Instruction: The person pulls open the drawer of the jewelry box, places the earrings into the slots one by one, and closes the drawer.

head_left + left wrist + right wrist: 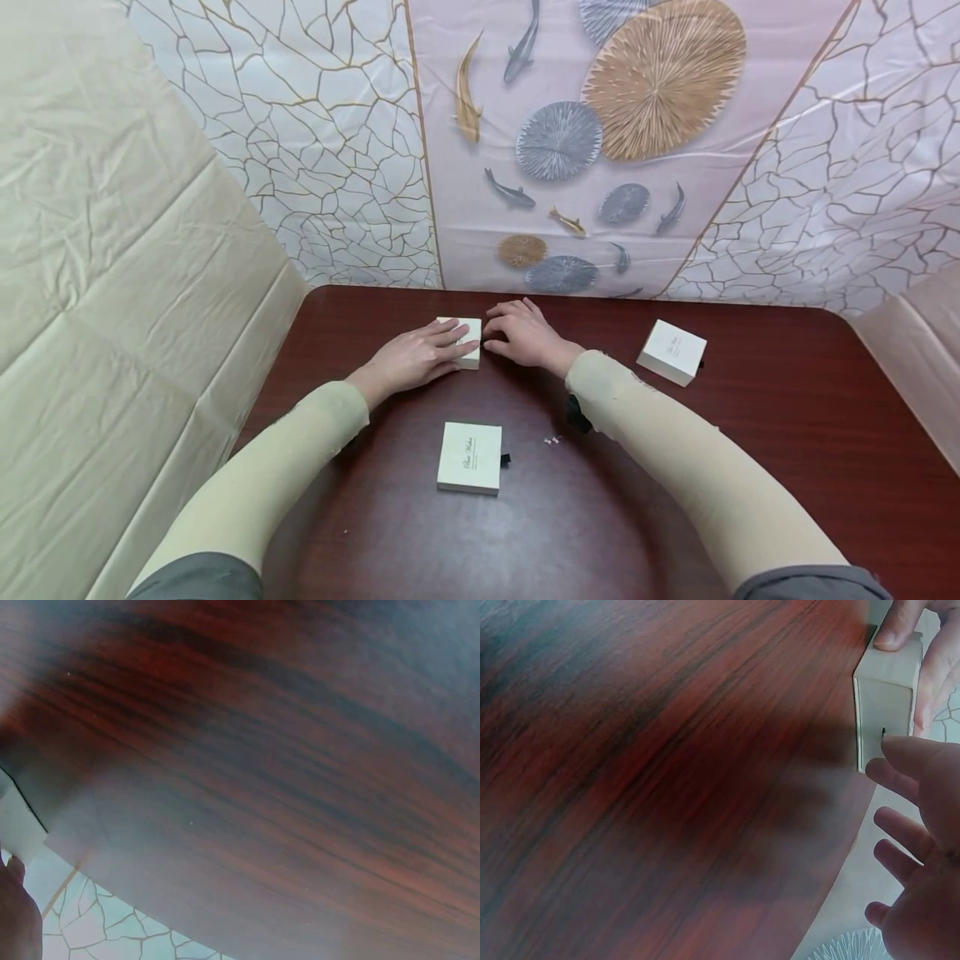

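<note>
At the back of the table, my left hand point(411, 358) holds a small white box point(470, 361), fingers laid across its top. The right wrist view shows the left thumb point(889, 637) on one side of this box and fingers along the other. My right hand point(525, 335) is at the box's right end. Its thumb and index finger pinch at a small black ribbon tab point(883, 732) on that end, while the other fingers are spread apart. In the left wrist view only a bit of the left hand point(19, 919) shows at the lower left corner.
A flat white box point(469, 458) with printed lettering and a black tab lies nearer on the dark red table point(360, 517). Another white box point(672, 350) sits at the right. Small white scraps point(552, 440) lie by the right forearm. A patterned cloth point(360, 167) hangs behind.
</note>
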A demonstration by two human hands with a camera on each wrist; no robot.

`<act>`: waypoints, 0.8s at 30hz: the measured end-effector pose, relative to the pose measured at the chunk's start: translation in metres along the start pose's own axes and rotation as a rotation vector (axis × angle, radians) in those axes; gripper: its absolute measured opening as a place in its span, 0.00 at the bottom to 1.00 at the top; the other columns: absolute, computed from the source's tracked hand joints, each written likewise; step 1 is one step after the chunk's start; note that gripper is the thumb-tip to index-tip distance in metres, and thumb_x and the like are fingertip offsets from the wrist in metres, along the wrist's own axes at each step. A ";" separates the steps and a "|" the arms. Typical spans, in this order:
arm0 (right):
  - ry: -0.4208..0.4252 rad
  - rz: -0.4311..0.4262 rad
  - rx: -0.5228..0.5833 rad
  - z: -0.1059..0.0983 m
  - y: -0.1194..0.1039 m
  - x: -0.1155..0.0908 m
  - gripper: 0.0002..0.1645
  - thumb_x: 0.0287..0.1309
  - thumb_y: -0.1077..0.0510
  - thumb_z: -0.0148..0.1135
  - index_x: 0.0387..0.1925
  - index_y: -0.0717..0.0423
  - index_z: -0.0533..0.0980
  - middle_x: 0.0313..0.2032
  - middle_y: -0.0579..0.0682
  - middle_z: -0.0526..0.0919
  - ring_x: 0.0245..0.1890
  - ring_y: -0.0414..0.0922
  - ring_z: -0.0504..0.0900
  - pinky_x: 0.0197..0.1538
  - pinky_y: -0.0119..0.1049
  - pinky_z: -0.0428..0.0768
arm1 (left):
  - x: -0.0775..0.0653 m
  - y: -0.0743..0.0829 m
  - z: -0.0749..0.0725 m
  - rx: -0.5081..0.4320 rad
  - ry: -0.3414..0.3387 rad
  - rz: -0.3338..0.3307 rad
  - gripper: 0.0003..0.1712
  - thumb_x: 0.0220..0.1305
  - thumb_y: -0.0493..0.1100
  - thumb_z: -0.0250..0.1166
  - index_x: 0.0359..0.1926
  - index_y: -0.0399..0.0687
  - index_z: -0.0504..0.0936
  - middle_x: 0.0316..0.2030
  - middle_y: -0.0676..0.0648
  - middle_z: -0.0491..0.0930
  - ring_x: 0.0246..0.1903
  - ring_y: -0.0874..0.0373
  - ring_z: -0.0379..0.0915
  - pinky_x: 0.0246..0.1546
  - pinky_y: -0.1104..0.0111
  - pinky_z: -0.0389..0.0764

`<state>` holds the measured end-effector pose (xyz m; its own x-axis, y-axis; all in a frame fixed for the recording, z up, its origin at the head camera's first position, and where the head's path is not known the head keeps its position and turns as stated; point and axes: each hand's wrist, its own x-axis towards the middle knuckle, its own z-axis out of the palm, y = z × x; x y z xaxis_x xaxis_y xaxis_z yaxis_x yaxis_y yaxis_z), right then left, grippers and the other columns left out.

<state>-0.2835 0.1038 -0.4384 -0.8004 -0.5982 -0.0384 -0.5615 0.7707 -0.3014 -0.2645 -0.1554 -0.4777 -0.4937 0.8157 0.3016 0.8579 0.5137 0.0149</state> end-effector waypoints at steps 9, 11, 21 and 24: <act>0.028 0.002 -0.001 0.003 -0.003 0.007 0.07 0.74 0.53 0.69 0.44 0.52 0.87 0.71 0.56 0.77 0.75 0.58 0.68 0.81 0.66 0.52 | 0.000 0.000 -0.003 0.012 -0.021 0.004 0.29 0.75 0.48 0.69 0.74 0.53 0.79 0.71 0.39 0.77 0.73 0.42 0.71 0.75 0.50 0.71; 0.033 -0.001 -0.001 0.004 -0.003 0.008 0.06 0.74 0.54 0.68 0.42 0.51 0.87 0.71 0.56 0.77 0.75 0.58 0.68 0.81 0.66 0.52 | 0.001 0.000 -0.003 0.020 -0.007 0.017 0.29 0.75 0.48 0.70 0.73 0.52 0.80 0.70 0.38 0.78 0.72 0.41 0.72 0.74 0.50 0.72; 0.049 -0.012 -0.008 0.007 -0.006 0.013 0.08 0.72 0.57 0.68 0.33 0.51 0.83 0.70 0.56 0.77 0.75 0.58 0.68 0.81 0.66 0.53 | 0.001 -0.001 -0.002 0.017 0.016 0.038 0.29 0.73 0.47 0.72 0.71 0.50 0.82 0.68 0.37 0.79 0.70 0.40 0.74 0.72 0.48 0.74; 0.046 -0.007 -0.012 0.008 -0.007 0.013 0.09 0.73 0.58 0.68 0.32 0.51 0.83 0.70 0.56 0.77 0.75 0.58 0.68 0.82 0.65 0.52 | 0.001 -0.001 -0.001 0.016 0.009 0.032 0.28 0.73 0.47 0.72 0.72 0.51 0.81 0.68 0.38 0.79 0.71 0.40 0.74 0.72 0.49 0.73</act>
<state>-0.2885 0.0887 -0.4442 -0.8051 -0.5930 0.0072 -0.5692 0.7693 -0.2902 -0.2659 -0.1556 -0.4762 -0.4642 0.8295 0.3104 0.8710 0.4912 -0.0100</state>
